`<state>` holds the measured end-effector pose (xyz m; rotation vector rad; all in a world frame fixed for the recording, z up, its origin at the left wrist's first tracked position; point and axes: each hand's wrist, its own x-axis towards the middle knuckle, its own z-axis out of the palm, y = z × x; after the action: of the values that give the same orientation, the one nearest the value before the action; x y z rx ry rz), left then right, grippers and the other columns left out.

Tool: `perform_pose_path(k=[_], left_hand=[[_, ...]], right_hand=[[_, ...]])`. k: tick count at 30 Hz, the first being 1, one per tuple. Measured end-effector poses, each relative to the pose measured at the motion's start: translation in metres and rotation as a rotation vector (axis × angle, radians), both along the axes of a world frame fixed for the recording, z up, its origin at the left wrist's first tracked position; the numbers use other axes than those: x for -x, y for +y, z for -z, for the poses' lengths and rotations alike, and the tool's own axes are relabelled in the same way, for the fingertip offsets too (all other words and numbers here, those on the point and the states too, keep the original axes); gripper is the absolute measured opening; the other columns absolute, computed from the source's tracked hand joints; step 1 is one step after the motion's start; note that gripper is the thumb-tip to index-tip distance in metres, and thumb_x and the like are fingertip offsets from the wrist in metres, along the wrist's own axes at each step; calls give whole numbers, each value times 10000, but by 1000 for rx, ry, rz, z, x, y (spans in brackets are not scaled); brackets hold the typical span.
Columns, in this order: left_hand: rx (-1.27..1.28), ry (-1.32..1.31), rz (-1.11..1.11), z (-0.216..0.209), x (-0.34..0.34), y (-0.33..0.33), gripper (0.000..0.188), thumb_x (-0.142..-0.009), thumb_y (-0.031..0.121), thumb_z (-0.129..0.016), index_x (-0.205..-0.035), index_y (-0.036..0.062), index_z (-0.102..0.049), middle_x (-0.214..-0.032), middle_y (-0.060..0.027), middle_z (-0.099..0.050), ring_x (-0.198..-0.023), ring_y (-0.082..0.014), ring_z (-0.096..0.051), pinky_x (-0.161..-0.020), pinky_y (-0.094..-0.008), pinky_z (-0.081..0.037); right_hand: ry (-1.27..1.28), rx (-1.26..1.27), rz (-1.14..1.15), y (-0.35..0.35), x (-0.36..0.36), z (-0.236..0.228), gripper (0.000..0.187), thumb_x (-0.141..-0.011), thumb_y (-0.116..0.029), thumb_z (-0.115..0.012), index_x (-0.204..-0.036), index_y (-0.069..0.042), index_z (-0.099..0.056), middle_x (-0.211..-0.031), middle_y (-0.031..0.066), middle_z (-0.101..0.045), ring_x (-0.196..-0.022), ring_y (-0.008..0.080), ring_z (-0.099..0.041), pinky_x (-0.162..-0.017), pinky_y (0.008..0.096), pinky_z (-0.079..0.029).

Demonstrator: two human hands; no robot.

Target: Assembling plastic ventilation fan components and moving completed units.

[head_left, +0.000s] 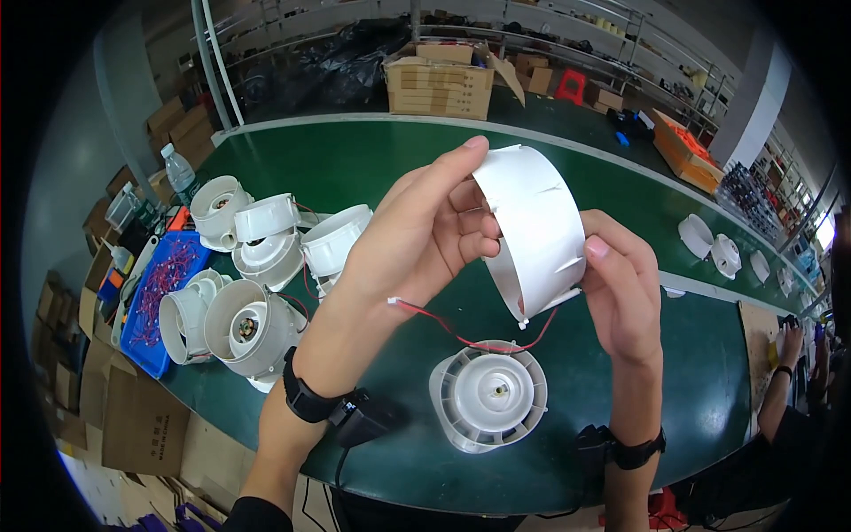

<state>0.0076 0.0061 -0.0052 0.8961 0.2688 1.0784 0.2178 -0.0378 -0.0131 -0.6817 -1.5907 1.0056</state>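
Note:
A white plastic ring-shaped housing (539, 232) is held tilted in the air between my two hands. My left hand (424, 220) grips its left rim, with the thumb on the top edge and the fingers curled inside. On the other side, my right hand (628, 288) pinches the lower right wall between thumb and fingers. A thin red and black wire (454, 335) hangs from the housing's underside and ends in a small white plug near my left wrist. Directly below, a round white ribbed fan unit (495, 393) sits on the green tabletop.
Several white fan housings (253, 328) crowd the table's left side. Beside them lie a blue tray (182, 257) of wires and a plastic bottle (179, 173). More white parts (696, 236) stand at the far right, near another person's hand (789, 341). A cardboard box (439, 89) is behind.

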Motion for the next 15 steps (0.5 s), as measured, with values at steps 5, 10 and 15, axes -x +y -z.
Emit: perform_pose_path(k=[5, 10, 15], left_hand=[[-17, -11, 12, -2, -1, -1, 354, -989, 363, -606, -1021, 11, -625, -814, -46, -650, -671, -89, -636, -615, -233, -563], [-60, 37, 15, -4, -2, -3, 363, -997, 356, -593, -1036, -4, -623, -851, -71, -670, -684, -104, -656, -594, -228, -568], [-78, 90, 94, -3, -9, -7, 369, -1005, 347, -579, -1054, -16, -623, -887, -94, -686, -692, -114, -671, -580, -221, -571]], right_hand=[[-13, 1, -18, 2, 1, 6, 347, -1022, -229, -444, -1082, 65, -618, -988, 114, -654, -865, 158, -664, -690, 279, -544], [-68, -46, 10, 4, -6, 4, 294, -1033, -216, -525, -922, 24, -652, -810, 5, -631, -720, 40, -551, -598, 193, -401], [-10, 37, 159, 5, -9, 8, 468, -1073, -333, -385, -1020, 42, -658, -849, 115, -712, -676, 136, -687, -558, 254, -524]])
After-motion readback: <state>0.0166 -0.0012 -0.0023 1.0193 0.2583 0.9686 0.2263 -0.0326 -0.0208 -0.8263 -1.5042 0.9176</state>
